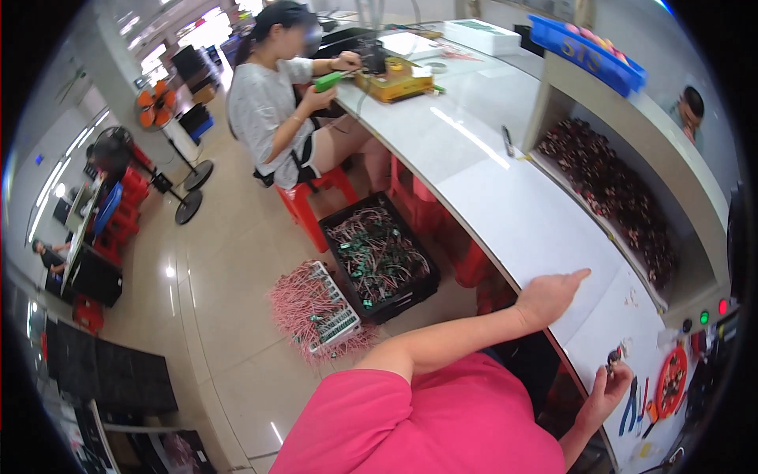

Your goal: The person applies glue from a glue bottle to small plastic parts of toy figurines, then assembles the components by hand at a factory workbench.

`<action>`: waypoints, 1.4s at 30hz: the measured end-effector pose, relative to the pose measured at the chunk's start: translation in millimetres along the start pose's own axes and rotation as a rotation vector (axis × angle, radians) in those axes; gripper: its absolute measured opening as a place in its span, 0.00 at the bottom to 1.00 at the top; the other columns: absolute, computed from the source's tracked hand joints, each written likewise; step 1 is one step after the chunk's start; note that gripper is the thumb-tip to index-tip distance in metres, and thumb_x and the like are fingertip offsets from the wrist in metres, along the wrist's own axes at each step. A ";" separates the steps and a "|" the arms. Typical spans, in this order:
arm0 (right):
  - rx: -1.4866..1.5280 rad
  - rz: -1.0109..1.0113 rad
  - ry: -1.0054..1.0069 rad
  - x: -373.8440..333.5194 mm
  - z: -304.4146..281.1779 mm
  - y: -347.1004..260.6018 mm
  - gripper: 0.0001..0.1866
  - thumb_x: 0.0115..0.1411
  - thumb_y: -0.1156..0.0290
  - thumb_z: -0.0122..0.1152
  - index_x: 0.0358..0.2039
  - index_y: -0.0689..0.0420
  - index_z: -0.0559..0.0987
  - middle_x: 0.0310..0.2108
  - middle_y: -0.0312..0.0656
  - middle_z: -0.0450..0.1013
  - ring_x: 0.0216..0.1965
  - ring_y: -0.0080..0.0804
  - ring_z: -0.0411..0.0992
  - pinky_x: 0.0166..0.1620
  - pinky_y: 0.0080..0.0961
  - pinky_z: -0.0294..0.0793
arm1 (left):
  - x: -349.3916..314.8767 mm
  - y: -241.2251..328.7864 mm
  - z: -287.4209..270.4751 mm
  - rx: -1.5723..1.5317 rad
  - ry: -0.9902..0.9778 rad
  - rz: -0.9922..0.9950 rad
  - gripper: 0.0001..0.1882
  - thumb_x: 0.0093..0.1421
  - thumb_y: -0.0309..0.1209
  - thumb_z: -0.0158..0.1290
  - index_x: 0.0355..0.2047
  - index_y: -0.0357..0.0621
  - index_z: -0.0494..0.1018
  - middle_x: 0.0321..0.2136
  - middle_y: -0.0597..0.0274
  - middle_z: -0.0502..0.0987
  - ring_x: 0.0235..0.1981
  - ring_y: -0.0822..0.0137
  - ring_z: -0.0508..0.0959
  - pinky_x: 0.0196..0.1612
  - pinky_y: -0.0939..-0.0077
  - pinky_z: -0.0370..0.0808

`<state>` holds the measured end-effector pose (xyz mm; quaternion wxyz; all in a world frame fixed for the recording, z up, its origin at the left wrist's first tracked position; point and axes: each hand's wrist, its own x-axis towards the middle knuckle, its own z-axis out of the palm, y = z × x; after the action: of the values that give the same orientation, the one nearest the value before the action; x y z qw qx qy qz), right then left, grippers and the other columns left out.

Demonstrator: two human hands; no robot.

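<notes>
**A:** Where is the part under handling?

**B:** A small dark component [614, 359], pale at its upper end, is at the fingertips of the right hand [608, 391], above the near end of the white tabletop [505, 213].

**A:** Its bearing from the other hand?

**B:** From the left hand [546, 302] it lies to the right and nearer the body, with bare tabletop between; the two hands are apart. The right hand is the nearer, being in contact with the part.

**A:** Long axis?

**B:** It appears to point up and away from the fingertips. The part is too small in view to certify this.

**A:** Condition of the right hand?

**B:** Thumb and fingers drawn together, pinching the component.

**A:** And the left?

**B:** Back of the hand uppermost, one finger reaching to the right, the others apparently folded. No object is seen in it. The palm is hidden, so I cannot tell how far it is closed, nor whether it touches the surface.

**A:** Adjacent items?

**B:** Blue-handled pliers [631, 397] just beside the right hand; beyond them, a round red tray [661, 385] of small parts.
</notes>
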<state>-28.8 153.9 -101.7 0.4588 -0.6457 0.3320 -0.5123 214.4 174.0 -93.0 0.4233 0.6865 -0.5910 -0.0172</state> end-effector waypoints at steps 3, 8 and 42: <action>-0.066 -0.055 0.025 7.4 2.4 6.1 0.16 0.52 0.84 0.54 0.39 0.56 0.65 0.39 0.34 0.61 0.40 0.22 0.60 0.47 0.18 0.58 | 11.3 0.3 14.6 -0.331 0.055 0.052 0.18 0.57 0.25 0.44 0.49 0.41 0.66 0.33 0.49 0.74 0.34 0.56 0.75 0.39 0.69 0.73; -0.005 -0.012 0.012 51.3 24.9 9.5 0.20 0.45 0.86 0.60 0.35 0.57 0.64 0.35 0.37 0.59 0.37 0.26 0.63 0.45 0.21 0.63 | 42.5 31.3 33.9 -0.857 -0.402 -0.261 0.16 0.64 0.28 0.42 0.51 0.39 0.65 0.42 0.58 0.73 0.40 0.71 0.73 0.42 0.77 0.71; -0.140 0.073 0.021 77.1 4.3 40.6 0.20 0.48 0.77 0.65 0.38 0.60 0.65 0.35 0.39 0.68 0.35 0.23 0.69 0.40 0.20 0.70 | 57.7 27.8 94.9 -1.168 -0.655 -0.248 0.15 0.64 0.25 0.41 0.50 0.36 0.65 0.43 0.59 0.68 0.44 0.71 0.71 0.47 0.79 0.69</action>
<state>-3.3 71.1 -112.3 0.4274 -0.6583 0.3952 -0.4773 159.9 74.7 -109.7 0.5187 0.3674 -0.4995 -0.5887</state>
